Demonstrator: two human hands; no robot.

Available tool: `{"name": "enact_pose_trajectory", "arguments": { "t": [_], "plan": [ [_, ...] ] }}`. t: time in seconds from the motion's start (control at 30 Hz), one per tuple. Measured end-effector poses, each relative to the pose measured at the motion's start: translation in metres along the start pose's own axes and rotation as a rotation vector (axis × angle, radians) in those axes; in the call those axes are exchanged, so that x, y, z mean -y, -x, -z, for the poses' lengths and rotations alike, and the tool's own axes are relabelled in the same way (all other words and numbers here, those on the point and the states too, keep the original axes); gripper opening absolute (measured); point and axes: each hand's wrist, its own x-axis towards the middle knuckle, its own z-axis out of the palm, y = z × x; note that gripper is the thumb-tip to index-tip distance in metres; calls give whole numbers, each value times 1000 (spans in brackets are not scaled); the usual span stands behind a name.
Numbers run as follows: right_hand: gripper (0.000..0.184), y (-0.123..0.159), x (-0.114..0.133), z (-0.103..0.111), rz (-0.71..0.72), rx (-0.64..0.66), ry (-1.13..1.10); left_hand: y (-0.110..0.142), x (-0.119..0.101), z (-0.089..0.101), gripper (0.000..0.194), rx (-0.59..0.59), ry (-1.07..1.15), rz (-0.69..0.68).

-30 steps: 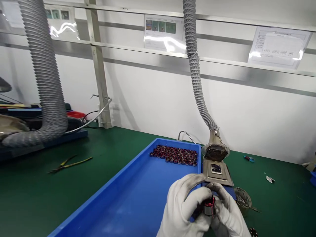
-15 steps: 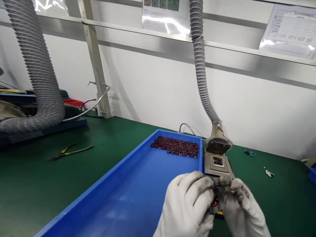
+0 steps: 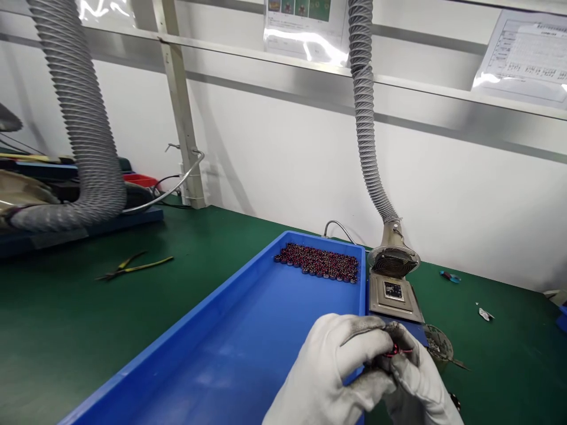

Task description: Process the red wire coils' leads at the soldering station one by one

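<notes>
Both my hands wear white gloves with grey-stained fingertips and meet over the tray's near right edge. Between them is a small round coil (image 3: 396, 352) with red wire, mostly covered by the fingers. My left hand (image 3: 332, 366) is closed around its left side. My right hand (image 3: 416, 372) pinches it from the right, thumb and fingertips pressed at the red wire. Several similar dark red coils (image 3: 319, 261) stand packed together at the far end of the blue tray (image 3: 212, 348). Just beyond my hands is a metal heating unit (image 3: 396, 298) with a small square opening in its top plate.
A fume hood (image 3: 393, 260) on a grey hose (image 3: 365, 112) hangs over the unit. A small round container (image 3: 438, 342) with a thin tool stands right of it. Cutters (image 3: 135, 267) lie left on the green table (image 3: 190, 248); a foil scrap (image 3: 485, 314) lies right.
My right hand has turned and closed in on the coil, now hiding most of it. The container at the right has come into sight. The view has shifted slightly.
</notes>
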Motion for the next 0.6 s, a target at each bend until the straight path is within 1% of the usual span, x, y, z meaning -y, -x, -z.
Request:
{"name": "enact_pose_trajectory", "arguments": {
  "t": [0.07, 0.13, 0.2, 0.27, 0.3, 0.33, 0.37, 0.4, 0.47, 0.5, 0.53, 0.6],
  "plan": [
    [30, 0, 1, 0, 1, -17, 7, -1, 3, 1, 15, -18, 74, -24],
    [30, 3, 5, -5, -25, -24, -16, -2, 5, -1, 21, -24, 155, -2],
    [29, 6, 9, -12, -77, -13, -57, -1, 7, -1, 23, -46, 233, 96],
    [28, 8, 13, -17, -123, 7, -97, -1, 7, 1, 23, -110, 298, 240],
    [29, 9, 15, -18, -137, 14, -112, 0, 8, 2, 22, -147, 318, 300],
    [29, 10, 16, -19, -144, 16, -117, 1, 8, 5, 17, -157, 326, 333],
    [29, 10, 16, -19, -143, 15, -110, 2, 9, 7, 12, -128, 323, 323],
    [29, 10, 17, -19, -139, 13, -94, 2, 9, 8, 21, -76, 312, 289],
    [30, 8, 16, -18, -129, 13, -56, 3, 8, 8, 45, 18, 304, 210],
    [31, 7, 15, -18, -126, 17, -40, 2, 7, 5, 47, 34, 325, 192],
    [31, 6, 14, -18, -125, 22, -27, 2, 6, 2, 40, 23, 369, 186],
    [30, 4, 12, -17, -125, 33, -8, 1, 5, -6, 19, -44, 497, 224]
  ]
}}
